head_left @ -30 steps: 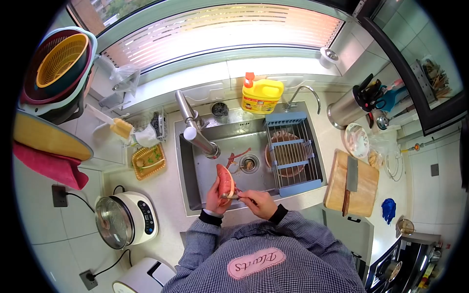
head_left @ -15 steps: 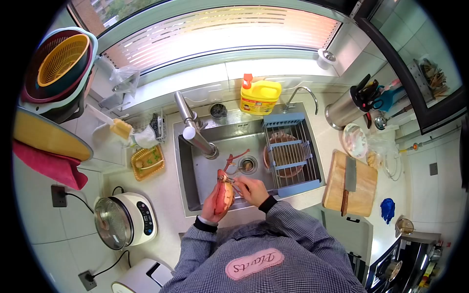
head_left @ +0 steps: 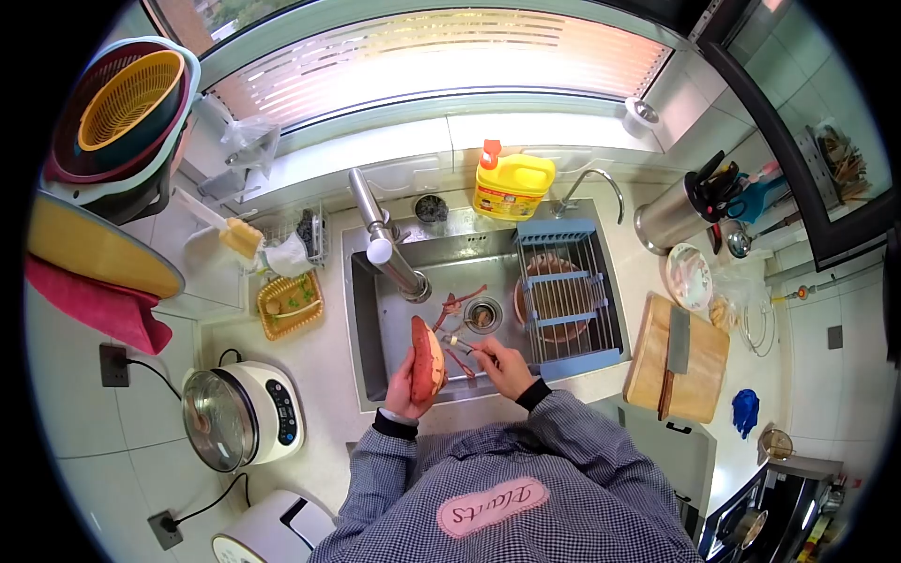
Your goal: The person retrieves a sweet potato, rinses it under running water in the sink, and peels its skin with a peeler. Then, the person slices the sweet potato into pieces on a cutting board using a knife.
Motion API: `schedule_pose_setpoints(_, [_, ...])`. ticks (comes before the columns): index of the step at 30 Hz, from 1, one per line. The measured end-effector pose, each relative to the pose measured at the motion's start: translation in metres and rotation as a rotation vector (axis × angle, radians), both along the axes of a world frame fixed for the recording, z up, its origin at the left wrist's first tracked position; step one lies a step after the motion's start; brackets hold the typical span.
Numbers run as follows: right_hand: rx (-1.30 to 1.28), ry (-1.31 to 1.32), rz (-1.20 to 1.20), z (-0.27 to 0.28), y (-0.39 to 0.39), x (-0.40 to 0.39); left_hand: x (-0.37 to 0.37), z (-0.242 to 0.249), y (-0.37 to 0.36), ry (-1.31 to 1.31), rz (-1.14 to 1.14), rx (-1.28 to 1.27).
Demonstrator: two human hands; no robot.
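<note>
- The left hand [head_left: 404, 394] grasped a partly peeled, oblong, red-skinned sweet potato [head_left: 426, 364] above the grey metal sink [head_left: 387, 324].
- The right hand [head_left: 508, 369] gripped a slim silvery peeler [head_left: 459, 343] beside it.
- Reddish peel strips [head_left: 452, 306] lay in the sink.

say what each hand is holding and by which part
Left hand: sweet potato, by its lower half. Right hand: peeler, by its handle.

A cleaver [head_left: 678, 343] lies on a wooden cutting board [head_left: 706, 371] at right. A red-capped yellow jug [head_left: 512, 187] stands below the window [head_left: 450, 66]; a glass-lidded electric cooker [head_left: 246, 419] sits at left.
</note>
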State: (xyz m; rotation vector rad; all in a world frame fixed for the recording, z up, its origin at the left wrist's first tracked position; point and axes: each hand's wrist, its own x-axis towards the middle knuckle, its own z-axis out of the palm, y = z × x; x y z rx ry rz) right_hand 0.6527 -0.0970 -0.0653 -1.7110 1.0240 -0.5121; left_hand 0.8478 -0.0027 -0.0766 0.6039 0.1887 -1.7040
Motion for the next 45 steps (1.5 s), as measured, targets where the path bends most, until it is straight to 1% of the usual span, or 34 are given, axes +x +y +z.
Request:
schedule_pose_setpoints(2, [-0.083, -0.134, 0.063, 0.007, 0.01, -0.001, -0.001, -0.004, -0.005, 0.046, 0.027, -0.018])
schedule_pose_setpoints(4, [-0.077, -0.157, 0.093, 0.013, 0.019, -0.001, -0.004, -0.001, -0.01, 0.06, 0.03, 0.009])
schedule_pose_setpoints(6, [-0.204, -0.217, 0.158, 0.027, 0.027, 0.003, -0.006, -0.001, -0.014, 0.071, 0.029, 0.034])
schedule_pose_setpoints(7, [-0.259, -0.226, 0.178, 0.03, 0.029, 0.006, -0.007, -0.006, -0.015, 0.096, 0.02, 0.028])
schedule_pose_setpoints(8, [-0.259, -0.225, 0.177, 0.027, 0.03, 0.007, -0.008, -0.005, -0.016, 0.12, 0.011, 0.023])
schedule_pose_setpoints(10, [-0.476, -0.112, 0.208, 0.02, 0.031, 0.008, -0.013, -0.003, -0.015, 0.107, 0.003, 0.037])
schedule_pose_setpoints(11, [-0.477, -0.111, 0.208, 0.024, 0.029, 0.008, -0.016, 0.001, -0.014, 0.093, -0.002, 0.05])
schedule_pose_setpoints(13, [-0.501, 0.031, 0.233, 0.031, 0.025, 0.009, -0.016, 0.009, -0.013, 0.046, 0.003, 0.05])
schedule_pose_setpoints(15, [-0.502, 0.017, 0.228, 0.026, 0.024, 0.011, -0.014, 0.007, -0.009, -0.002, 0.0, 0.051])
schedule_pose_setpoints(17, [-0.508, 0.008, 0.221, 0.019, 0.015, 0.012, -0.009, -0.007, -0.001, -0.144, -0.006, -0.087])
schedule_pose_setpoints(19, [-0.465, -0.091, 0.1, 0.014, -0.003, 0.017, -0.018, 0.007, 0.004, -0.136, -0.028, -0.042])
schedule_pose_setpoints(20, [-0.466, -0.094, 0.1, 0.014, -0.01, 0.02, -0.023, 0.017, 0.006, -0.131, -0.049, 0.004])
schedule_pose_setpoints(22, [-0.429, -0.036, 0.05, 0.014, -0.021, 0.023, -0.027, 0.034, 0.008, -0.139, -0.088, -0.008])
schedule_pose_setpoints(23, [-0.408, 0.085, 0.042, 0.006, -0.026, 0.025, -0.029, 0.04, 0.008, -0.156, -0.115, -0.047])
schedule_pose_setpoints(24, [-0.41, 0.086, 0.04, -0.01, -0.028, 0.022, -0.03, 0.043, 0.008, -0.172, -0.14, -0.086])
schedule_pose_setpoints(25, [-0.349, 0.228, 0.074, -0.025, -0.03, 0.018, -0.03, 0.043, 0.009, -0.173, -0.141, -0.086])
schedule_pose_setpoints(26, [-0.288, 0.365, 0.108, -0.029, -0.028, 0.016, -0.027, 0.043, 0.01, -0.157, -0.12, -0.085])
schedule_pose_setpoints(27, [-0.326, 0.342, 0.063, -0.031, -0.023, 0.016, -0.023, 0.043, 0.007, -0.146, -0.095, -0.093])
schedule_pose_setpoints(28, [-0.33, 0.34, 0.072, -0.034, -0.023, 0.015, -0.018, 0.041, 0.004, -0.147, -0.084, -0.095])
schedule_pose_setpoints(30, [-0.038, -0.015, -0.066, -0.017, -0.01, 0.015, -0.01, 0.03, 0.006, -0.105, -0.083, -0.093])
schedule_pose_setpoints(31, [-0.027, -0.107, -0.048, -0.006, -0.007, 0.013, -0.008, 0.019, 0.006, -0.112, -0.074, -0.078])
schedule_pose_setpoints(32, [-0.03, -0.106, -0.049, 0.001, -0.003, 0.011, -0.007, 0.014, 0.004, -0.111, -0.075, -0.081])
schedule_pose_setpoints(34, [-0.036, -0.207, 0.052, 0.012, 0.01, 0.005, -0.008, 0.009, 0.002, -0.078, -0.027, -0.105])
schedule_pose_setpoints(35, [-0.073, -0.204, 0.108, 0.024, 0.014, 0.002, -0.01, 0.012, 0.0, -0.075, -0.026, -0.105])
schedule_pose_setpoints(36, [-0.072, -0.202, 0.11, 0.031, 0.018, 0.002, -0.014, 0.017, -0.003, -0.084, 0.008, -0.046])
schedule_pose_setpoints(37, [-0.201, -0.214, 0.157, 0.036, 0.023, 0.003, -0.015, 0.021, -0.005, -0.093, 0.041, 0.014])
schedule_pose_setpoints(38, [-0.33, -0.225, 0.203, 0.038, 0.025, 0.003, -0.016, 0.023, -0.005, -0.092, 0.041, 0.015])
schedule_pose_setpoints(39, [-0.397, -0.185, 0.249, 0.037, 0.025, 0.002, -0.016, 0.024, -0.005, -0.071, 0.015, -0.034])
schedule_pose_setpoints(40, [-0.398, -0.184, 0.249, 0.038, 0.025, 0.001, -0.017, 0.025, -0.006, -0.052, -0.011, -0.082])
schedule_pose_setpoints(42, [-0.573, -0.032, 0.265, 0.041, 0.022, 0.001, -0.017, 0.03, -0.006, -0.096, 0.001, -0.058])
schedule_pose_setpoints(45, [-0.594, -0.064, 0.251, 0.047, 0.02, 0.009, -0.011, 0.031, -0.004, -0.166, 0.0, -0.041])
